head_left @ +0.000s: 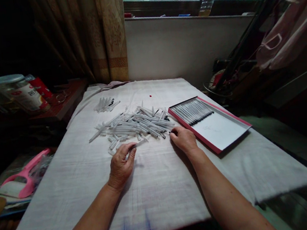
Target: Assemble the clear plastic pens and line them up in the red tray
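Note:
My left hand (123, 165) is closed, with a clear pen barrel (142, 143) pinched between thumb and fingers and pointing right. My right hand (184, 139) has its fingertips pressed together at the right edge of a heap of clear pen barrels (131, 122). Something dark shows at those fingertips, too small to make out. Black pen parts (167, 118) lie among the heap's right side. To the right of my right hand is a shallow red-edged box (219, 136). In its far part lies a row of pens with black ends (193, 110).
A smaller group of barrels (105, 104) lies farther back on the white cloth (158, 190), and a tiny red piece (150, 96) lies near the far edge. Lidded jars (21, 93) stand on a side table at left. Below them is a pink-handled item (26, 174).

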{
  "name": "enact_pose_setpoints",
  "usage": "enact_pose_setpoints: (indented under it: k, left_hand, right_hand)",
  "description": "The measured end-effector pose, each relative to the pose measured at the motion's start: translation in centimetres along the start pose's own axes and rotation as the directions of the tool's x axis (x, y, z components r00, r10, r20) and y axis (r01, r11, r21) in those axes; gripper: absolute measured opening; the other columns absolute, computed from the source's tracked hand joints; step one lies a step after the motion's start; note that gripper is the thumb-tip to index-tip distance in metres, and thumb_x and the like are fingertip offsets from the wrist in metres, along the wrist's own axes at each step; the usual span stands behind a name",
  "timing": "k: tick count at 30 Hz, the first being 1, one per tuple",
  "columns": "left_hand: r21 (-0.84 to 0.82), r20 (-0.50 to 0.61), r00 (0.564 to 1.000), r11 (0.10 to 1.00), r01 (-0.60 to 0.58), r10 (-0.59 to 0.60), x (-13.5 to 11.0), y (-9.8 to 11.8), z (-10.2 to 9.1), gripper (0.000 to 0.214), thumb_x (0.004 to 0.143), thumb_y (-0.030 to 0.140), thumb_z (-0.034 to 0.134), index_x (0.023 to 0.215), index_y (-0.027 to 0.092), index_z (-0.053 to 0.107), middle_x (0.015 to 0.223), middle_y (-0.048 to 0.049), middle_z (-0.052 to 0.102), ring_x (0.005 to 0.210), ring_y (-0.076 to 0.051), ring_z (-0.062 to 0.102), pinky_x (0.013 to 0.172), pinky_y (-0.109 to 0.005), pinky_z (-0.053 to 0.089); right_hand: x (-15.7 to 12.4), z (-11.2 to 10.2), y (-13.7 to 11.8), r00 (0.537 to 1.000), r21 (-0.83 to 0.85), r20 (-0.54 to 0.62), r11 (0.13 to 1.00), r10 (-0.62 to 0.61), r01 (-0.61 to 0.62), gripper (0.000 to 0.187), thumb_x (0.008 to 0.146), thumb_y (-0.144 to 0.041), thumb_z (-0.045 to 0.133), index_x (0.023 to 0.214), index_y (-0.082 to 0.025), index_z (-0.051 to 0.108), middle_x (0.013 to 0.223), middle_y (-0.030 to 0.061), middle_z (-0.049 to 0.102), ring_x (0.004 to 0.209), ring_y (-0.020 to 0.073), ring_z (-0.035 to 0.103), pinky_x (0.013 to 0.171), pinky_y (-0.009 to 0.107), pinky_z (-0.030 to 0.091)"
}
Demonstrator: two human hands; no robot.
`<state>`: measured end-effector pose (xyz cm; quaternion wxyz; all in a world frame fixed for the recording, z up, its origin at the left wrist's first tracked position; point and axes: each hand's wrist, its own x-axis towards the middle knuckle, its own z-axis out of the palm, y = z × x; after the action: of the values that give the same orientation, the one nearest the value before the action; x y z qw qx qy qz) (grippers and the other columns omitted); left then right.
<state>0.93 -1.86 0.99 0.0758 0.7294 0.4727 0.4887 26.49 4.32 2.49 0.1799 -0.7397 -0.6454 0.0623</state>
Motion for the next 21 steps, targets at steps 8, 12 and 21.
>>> enact_pose_setpoints:
  k: [8,12,21]
  left_hand:
    - [0.021,0.034,0.999,1.0,-0.013,0.012,-0.1,-0.4,0.1,0.02,0.092,0.028,0.055,0.104,0.021,0.07,0.093,-0.0057,0.073,0.087,-0.018,0.068,0.083,-0.031,0.053]
    - [0.061,0.076,0.997,0.998,-0.026,0.022,-0.3,-0.6,0.1,0.021,0.092,0.028,0.055,0.106,0.022,0.07,0.095,-0.0061,0.073,0.088,-0.019,0.067,0.082,-0.033,0.053]
    - [0.087,0.114,0.993,0.996,-0.026,0.016,-0.3,-0.4,0.2,0.023,0.093,0.029,0.055,0.108,0.023,0.07,0.094,-0.0061,0.072,0.087,-0.019,0.066,0.082,-0.033,0.052]
  right_hand:
    - [0.0,-1.1,1.2,0.999,0.519,-0.048,0.855,0.023,0.005,0.011,0.066,-0.027,0.059,0.069,-0.019,0.066,0.064,0.0008,0.067,0.063,0.0167,0.062,0.065,0.028,0.047]
    - [-0.9,-0.6,-0.3,0.983,0.818,-0.008,0.564,-0.186,0.113,0.015,0.065,-0.031,0.061,0.072,-0.018,0.063,0.065,0.0004,0.064,0.057,0.0132,0.056,0.056,0.026,0.045]
    - [-3.1,1.4,-3.3,0.911,0.885,0.05,0.441,-0.41,0.15,0.02,0.073,-0.032,0.063,0.086,-0.018,0.068,0.075,0.0035,0.069,0.066,0.0136,0.061,0.062,0.027,0.048]
